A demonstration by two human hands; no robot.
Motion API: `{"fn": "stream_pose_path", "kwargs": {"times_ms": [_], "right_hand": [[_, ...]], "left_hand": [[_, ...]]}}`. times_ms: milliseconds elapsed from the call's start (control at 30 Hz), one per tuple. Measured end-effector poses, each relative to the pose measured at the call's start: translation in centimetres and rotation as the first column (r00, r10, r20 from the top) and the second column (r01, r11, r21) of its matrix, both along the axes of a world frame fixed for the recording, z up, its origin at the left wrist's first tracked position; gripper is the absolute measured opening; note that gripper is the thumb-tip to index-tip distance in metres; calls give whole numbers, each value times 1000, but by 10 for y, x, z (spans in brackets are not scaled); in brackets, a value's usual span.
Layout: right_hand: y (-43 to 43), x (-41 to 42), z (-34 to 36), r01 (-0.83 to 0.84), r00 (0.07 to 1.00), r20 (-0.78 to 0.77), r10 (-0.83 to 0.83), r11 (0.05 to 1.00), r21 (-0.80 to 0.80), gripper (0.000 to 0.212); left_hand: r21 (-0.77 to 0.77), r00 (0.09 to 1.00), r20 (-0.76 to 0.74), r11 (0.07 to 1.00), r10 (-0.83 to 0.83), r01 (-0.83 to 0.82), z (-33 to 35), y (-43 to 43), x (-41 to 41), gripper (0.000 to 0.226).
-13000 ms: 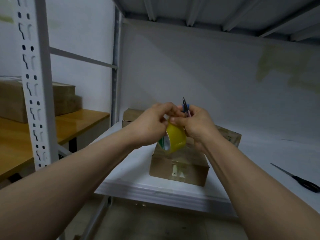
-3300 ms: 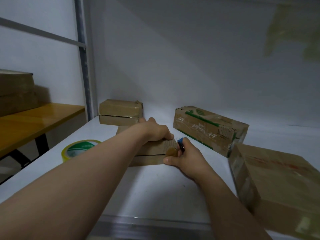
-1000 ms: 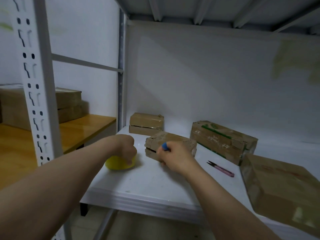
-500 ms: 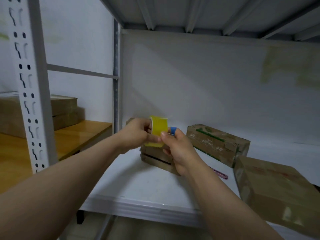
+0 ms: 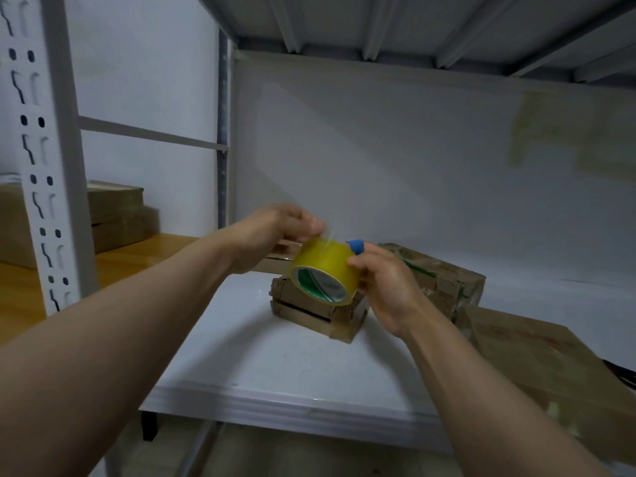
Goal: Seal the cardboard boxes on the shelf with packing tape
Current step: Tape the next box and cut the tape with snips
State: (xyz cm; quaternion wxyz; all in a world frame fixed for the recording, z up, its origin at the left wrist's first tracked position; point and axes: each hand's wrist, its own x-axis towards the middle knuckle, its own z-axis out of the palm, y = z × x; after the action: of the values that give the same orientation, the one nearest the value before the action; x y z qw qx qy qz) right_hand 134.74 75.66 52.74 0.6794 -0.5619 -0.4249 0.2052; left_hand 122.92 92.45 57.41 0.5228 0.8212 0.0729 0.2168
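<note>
A yellow packing tape roll (image 5: 327, 268) with a green-and-white core hangs in the air over a small cardboard box (image 5: 315, 313) on the white shelf (image 5: 275, 366). My right hand (image 5: 382, 284) grips the roll from the right; a blue band shows on one finger. My left hand (image 5: 275, 235) is above the roll's top left edge, fingertips pinching at the tape's loose end, blurred by motion. Behind the hands lies a second box (image 5: 280, 254), partly hidden. A green-printed box (image 5: 444, 280) lies to the right.
A large cardboard box (image 5: 550, 370) fills the shelf's right front. A perforated white upright (image 5: 48, 149) stands at the left, with a wooden table (image 5: 137, 253) and stacked boxes (image 5: 117, 215) beyond it. The upper shelf's underside (image 5: 413, 25) is close overhead.
The roll has turned so its core faces me and sits a little lower right. My left hand has shifted to the top of the roll, picking at the tape end.
</note>
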Motion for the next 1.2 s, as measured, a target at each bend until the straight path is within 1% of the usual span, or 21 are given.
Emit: {"fn": "stream_pose_path", "kwargs": {"times_ms": [33,67,133,167,233,300,400,467,533,567,633,700,733,767,833,900,967,1033,1067,1133,1200], "right_hand": [[-1,1,0,10,1000,-2,-10,1000,-1,23],[-2,2,0,22,1000,-5,-22,1000,0,21],[-3,4,0,50,999,1,-50,999,0,8],[-4,4,0,53,999,10,-53,999,-1,8],[-5,3,4,40,998,39,-39,999,-18,30],[-10,2,14,28,998,55,-26,999,-32,38],[-21,8,28,63,994,94,-49,986,-156,28],[-28,13,32,99,991,116,-69,956,-275,23],[-30,15,37,146,988,104,-118,930,-339,19],[-31,17,40,183,983,97,-159,920,-347,17],[-33,23,47,254,967,100,-233,899,-356,13],[-38,31,50,313,950,129,-285,871,-378,11],[-41,35,48,341,940,144,-309,855,-390,10],[-45,40,45,365,931,159,-329,837,-407,8],[-51,48,36,398,917,166,-362,809,-434,8],[-53,55,26,399,915,136,-380,800,-448,10],[-50,59,18,396,914,104,-393,801,-449,11],[-46,63,10,388,914,75,-399,804,-450,12],[-44,65,7,382,915,65,-398,804,-456,13],[-41,67,1,362,921,50,-386,802,-476,13],[-39,70,-5,349,923,29,-384,799,-489,15]], "left_hand": [[13,1000,-3,1000,-1,1,0,-1,1,7],[15,1000,0,1000,6,-6,-1,-2,2,3],[25,1000,8,999,30,-30,-2,-4,5,13],[30,1000,10,999,28,-28,-3,-7,8,15],[75,1000,-4,997,8,-7,-3,-14,13,16],[125,1000,-20,992,10,-7,-1,-21,19,14],[173,999,0,984,33,-32,10,-23,23,12],[317,999,-25,948,36,-26,21,-23,24,12],[437,998,-27,899,51,-34,30,-26,28,11],[461,998,-5,886,55,-46,32,-29,32,10],[430,998,40,901,50,-62,30,-31,41,10],[398,996,59,914,66,-84,16,-21,50,26],[381,995,37,920,90,-98,6,-12,55,37],[371,992,-26,923,121,-103,-6,-2,57,49],[430,955,-242,901,172,-54,-30,18,61,76],[583,874,-424,810,238,61,-51,27,65,98],[729,833,-460,666,307,157,-68,26,74,114],[809,827,-444,551,346,203,-78,23,86,122],[830,821,-436,517,367,210,-81,21,89,122],[841,811,-431,503,396,201,-84,19,93,120],[819,823,-424,547,377,171,-85,15,94,114]]}}
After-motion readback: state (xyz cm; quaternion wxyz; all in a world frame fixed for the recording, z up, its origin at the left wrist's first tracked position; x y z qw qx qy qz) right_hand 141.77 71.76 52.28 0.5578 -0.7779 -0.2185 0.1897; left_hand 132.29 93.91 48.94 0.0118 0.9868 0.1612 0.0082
